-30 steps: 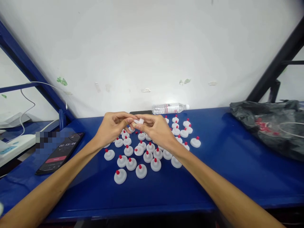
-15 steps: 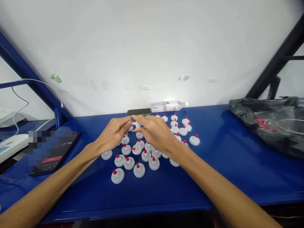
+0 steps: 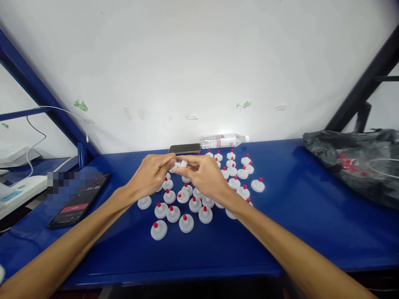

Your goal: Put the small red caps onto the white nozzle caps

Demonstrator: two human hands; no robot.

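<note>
Above the spread of caps, my left hand (image 3: 152, 172) and my right hand (image 3: 204, 172) meet at the fingertips. Between them is a small white plastic piece (image 3: 183, 164), tilted sideways. My right thumb and fingers pinch one end of it; my left fingertips close on its other end, which they mostly hide. Around and below my hands stand several white round caps with red-tipped nozzles, such as a near cap (image 3: 158, 231) and a right-hand cap (image 3: 257, 185). One white cap (image 3: 144, 203) at the left shows no red tip. My hands hide some caps.
A clear bottle (image 3: 224, 140) and a dark phone (image 3: 184, 148) lie along the wall on the blue table (image 3: 218, 257). Another phone (image 3: 79, 203) lies at the left near a white power strip (image 3: 23, 189). A black plastic bag (image 3: 330, 149) with small red pieces (image 3: 347, 162) sits at the right.
My right fingers have curled in, and the white piece has turned from upright to tilted between my hands. The whole view has shifted slightly, moving the scene to the right.
</note>
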